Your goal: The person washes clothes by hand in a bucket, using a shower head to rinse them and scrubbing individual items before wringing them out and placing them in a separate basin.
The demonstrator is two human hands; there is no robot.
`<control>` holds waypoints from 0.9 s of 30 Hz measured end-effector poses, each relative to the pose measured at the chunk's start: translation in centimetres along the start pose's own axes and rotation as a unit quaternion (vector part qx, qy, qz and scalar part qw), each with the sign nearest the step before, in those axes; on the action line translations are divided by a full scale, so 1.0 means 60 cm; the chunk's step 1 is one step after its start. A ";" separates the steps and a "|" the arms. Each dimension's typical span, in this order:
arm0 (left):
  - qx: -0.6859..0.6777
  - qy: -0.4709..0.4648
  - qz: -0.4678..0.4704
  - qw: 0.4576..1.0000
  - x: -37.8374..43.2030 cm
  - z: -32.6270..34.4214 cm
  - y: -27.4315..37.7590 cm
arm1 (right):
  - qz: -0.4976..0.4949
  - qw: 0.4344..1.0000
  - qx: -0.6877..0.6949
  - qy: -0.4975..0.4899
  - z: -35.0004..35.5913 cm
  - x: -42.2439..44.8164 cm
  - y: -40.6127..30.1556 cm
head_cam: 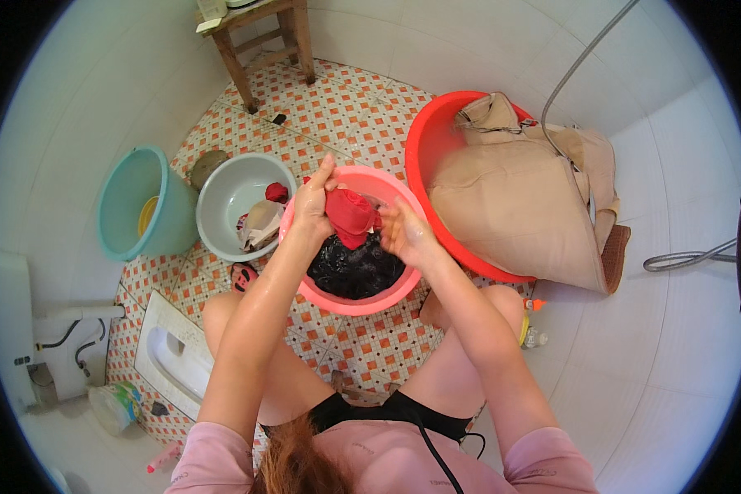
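A wet red cloth [350, 216] is held up over a pink plastic basin [339, 304]. My left hand [312, 204] grips the cloth from its left side, thumb pointing upward. At the cloth's right edge are the curled fingers of my right hand [406, 233]; whether they pinch the fabric is unclear. Dark fabric [355, 268] lies soaking in water in the basin below. The basin stands on the tiled floor between my legs.
Beige fabric [512, 204] hangs over a large red tub [415, 145] at right. Left are a grey basin [219, 185] holding small items and a teal bucket [182, 216]. A squat toilet [176, 352] lies lower left; a wooden stool [238, 68] stands behind. A shower hose [568, 77] hangs right.
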State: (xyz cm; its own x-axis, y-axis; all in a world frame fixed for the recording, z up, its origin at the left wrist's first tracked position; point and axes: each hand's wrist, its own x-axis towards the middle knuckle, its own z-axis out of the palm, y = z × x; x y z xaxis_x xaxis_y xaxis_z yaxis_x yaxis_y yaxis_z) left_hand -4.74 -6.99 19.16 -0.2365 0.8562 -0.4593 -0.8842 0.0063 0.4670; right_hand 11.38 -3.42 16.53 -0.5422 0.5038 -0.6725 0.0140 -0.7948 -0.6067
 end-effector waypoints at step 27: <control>0.573 0.186 0.245 0.760 0.056 -0.085 -0.144 | -0.259 0.698 -0.637 0.200 0.015 0.055 0.142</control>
State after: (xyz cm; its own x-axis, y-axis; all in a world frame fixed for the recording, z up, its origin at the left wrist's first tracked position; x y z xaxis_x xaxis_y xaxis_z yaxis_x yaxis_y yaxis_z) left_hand 0.07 -6.81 9.76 -0.7102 0.6967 -0.1010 0.2274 0.3628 0.9037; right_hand 8.96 -8.82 9.53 -0.4776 0.8685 -0.1330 0.7770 0.3469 -0.5252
